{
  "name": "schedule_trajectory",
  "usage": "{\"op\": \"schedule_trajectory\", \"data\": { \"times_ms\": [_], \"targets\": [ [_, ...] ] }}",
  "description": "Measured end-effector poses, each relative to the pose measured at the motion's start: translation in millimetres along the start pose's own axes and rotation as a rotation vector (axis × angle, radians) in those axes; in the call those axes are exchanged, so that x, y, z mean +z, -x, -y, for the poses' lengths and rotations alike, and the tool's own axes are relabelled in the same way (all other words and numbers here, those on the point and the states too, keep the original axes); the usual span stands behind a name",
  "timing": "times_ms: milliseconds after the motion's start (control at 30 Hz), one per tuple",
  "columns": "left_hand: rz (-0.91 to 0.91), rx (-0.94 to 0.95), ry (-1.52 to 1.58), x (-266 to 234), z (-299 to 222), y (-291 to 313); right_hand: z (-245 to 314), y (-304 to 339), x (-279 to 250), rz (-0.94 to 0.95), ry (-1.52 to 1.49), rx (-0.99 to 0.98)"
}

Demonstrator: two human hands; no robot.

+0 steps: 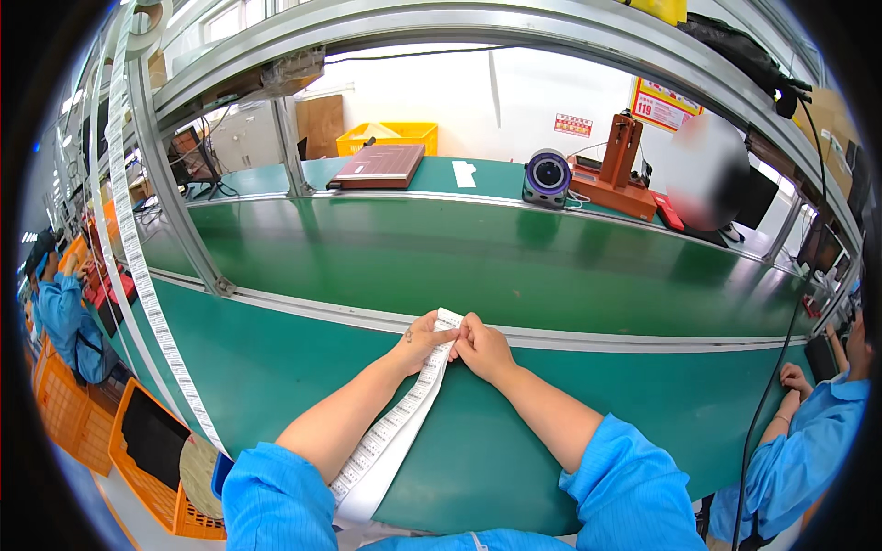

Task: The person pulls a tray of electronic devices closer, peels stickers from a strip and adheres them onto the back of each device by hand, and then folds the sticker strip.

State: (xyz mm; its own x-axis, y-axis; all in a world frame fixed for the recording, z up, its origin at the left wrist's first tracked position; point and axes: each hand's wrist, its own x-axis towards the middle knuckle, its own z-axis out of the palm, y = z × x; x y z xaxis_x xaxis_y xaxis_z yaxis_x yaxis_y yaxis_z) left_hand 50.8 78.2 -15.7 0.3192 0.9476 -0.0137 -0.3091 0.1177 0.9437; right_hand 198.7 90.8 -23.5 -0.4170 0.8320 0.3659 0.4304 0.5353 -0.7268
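A long white strip of printed labels (pixel 390 429) runs up from the table's near edge, with a plain white length beside it. My left hand (pixel 422 342) grips the strip near its upper end, the thumb lying across it. At the strip's right edge, my right hand (pixel 481 347) is closed with fingertips pinched close to the left thumb. What those right fingertips hold is hidden; they touch or nearly touch the strip. Both hands are above the green worktable (pixel 514 432), close to the metal rail along its far side.
Beyond the rail lies a green conveyor belt (pixel 441 257). More label strips (pixel 147 294) hang from a metal frame (pixel 170 174) at left. Orange crates (pixel 138 459) stand lower left. A black cable (pixel 790 340) hangs at right, near a co-worker's blue sleeve (pixel 799 450).
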Motion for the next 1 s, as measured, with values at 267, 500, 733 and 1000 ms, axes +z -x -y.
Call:
{"op": "schedule_trajectory", "data": {
  "times_ms": [267,500,733,1000],
  "targets": [
    [0.003,0.010,0.022,-3.9,3.6,-0.7,4.8,1.2,-1.7,0.024,-0.023,0.012],
    [0.027,0.008,0.043,-4.8,4.0,-1.6,6.2,1.5,-2.5,0.029,-0.027,0.038],
    [0.016,0.004,0.038,-4.0,2.1,-1.1,6.9,1.1,-3.4,0.029,-0.042,0.029],
    [-0.014,-0.007,0.010,-1.3,0.2,2.0,9.5,4.3,-3.3,0.032,-0.054,0.026]
  ]
}}
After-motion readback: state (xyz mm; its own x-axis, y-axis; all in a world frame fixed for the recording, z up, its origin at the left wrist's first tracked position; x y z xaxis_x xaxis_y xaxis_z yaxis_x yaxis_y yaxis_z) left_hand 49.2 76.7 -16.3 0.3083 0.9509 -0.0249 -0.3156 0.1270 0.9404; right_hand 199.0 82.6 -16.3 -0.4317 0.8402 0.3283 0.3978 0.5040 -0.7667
